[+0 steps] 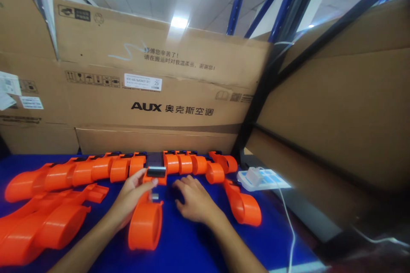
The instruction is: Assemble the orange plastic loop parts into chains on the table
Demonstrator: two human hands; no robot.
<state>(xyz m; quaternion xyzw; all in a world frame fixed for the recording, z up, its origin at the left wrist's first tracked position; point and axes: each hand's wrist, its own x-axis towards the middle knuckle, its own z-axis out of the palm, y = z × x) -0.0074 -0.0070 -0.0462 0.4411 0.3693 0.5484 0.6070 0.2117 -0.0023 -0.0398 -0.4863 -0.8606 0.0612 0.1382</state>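
Note:
My left hand [130, 198] is closed around the upper part of an orange plastic tape dispenser [144, 226]. A black strip with a silver serrated edge [156, 171] tops it, its round ring hangs toward me, and a small grey metal piece shows at its middle. Just right of it, my right hand [194, 199] rests low over the blue tabletop, fingers bent and thumb apart, with nothing visible in it. Beyond both hands runs a row of similar orange dispensers [119, 169] with dark pieces on their tops. A dark flat block [154, 159] sits within that row.
More orange dispenser bodies [62, 226] lie together at the left, and another one [246, 208] at the right. A white power strip [262, 179] with a plug and cable is at the table's right edge. Cardboard sheets [179, 94] and a dark rack post [261, 98] stand behind.

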